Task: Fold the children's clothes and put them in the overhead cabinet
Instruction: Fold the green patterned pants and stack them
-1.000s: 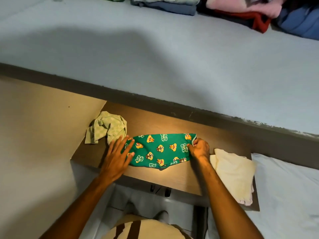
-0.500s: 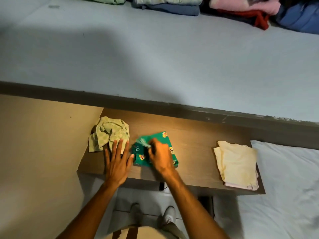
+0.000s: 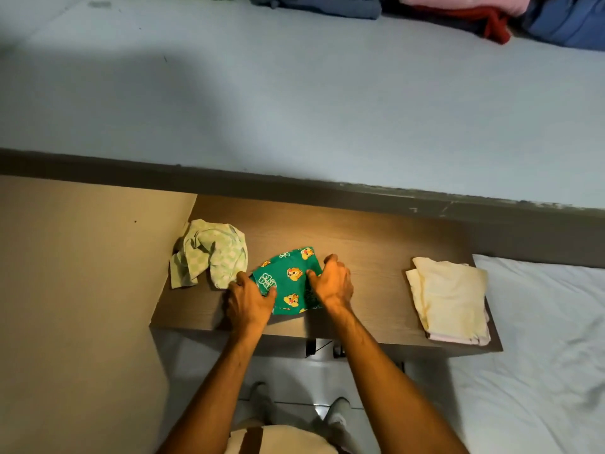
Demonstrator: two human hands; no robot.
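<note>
A green children's garment (image 3: 288, 280) printed with orange cartoon faces lies folded into a small square on the wooden table (image 3: 376, 244). My left hand (image 3: 248, 299) grips its left edge, thumb on top of the cloth. My right hand (image 3: 332, 281) holds its right edge with fingers curled over the fabric. A crumpled pale green checked garment (image 3: 209, 253) sits just left of it, touching my left hand's fingertips. A folded cream stack (image 3: 448, 299) rests at the table's right end.
Folded clothes, blue (image 3: 327, 6), pink and red (image 3: 468, 11), lie along the far top edge of a light blue surface (image 3: 294, 93). A beige wall (image 3: 75, 290) stands on the left and a white bed (image 3: 540, 355) on the right. My feet show below the table.
The green garment went from spread wide to folded in half and now into a small square. My right hand moved from pressing its middle to its right edge; my left hand closed on its left edge.
</note>
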